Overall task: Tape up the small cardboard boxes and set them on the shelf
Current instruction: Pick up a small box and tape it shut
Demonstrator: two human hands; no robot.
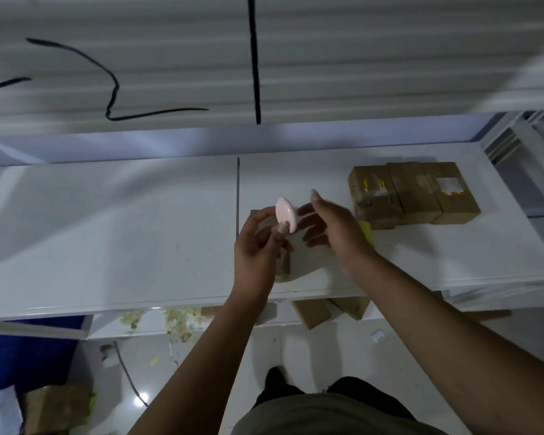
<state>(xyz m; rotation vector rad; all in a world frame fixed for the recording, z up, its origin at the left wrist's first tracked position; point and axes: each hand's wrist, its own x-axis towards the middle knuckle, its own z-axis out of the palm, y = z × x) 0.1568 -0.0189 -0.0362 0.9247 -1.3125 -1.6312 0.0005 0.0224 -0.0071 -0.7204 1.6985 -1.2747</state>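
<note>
text: none legible | labels on cardboard boxes: white and yellow, too blurred to read

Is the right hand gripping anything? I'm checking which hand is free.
No, the right hand is open with spread fingers, while the left hand pinches the pink disc.

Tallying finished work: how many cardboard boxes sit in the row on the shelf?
3, side by side at right: left box, middle box, right box. Another is partly hidden under the hands.

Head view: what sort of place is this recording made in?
Probably a small stockroom or packing area. A white metal shelf holds a row of taped cardboard boxes, more boxes sit on the level below, and packing scraps and cables litter the tiled floor.
</note>
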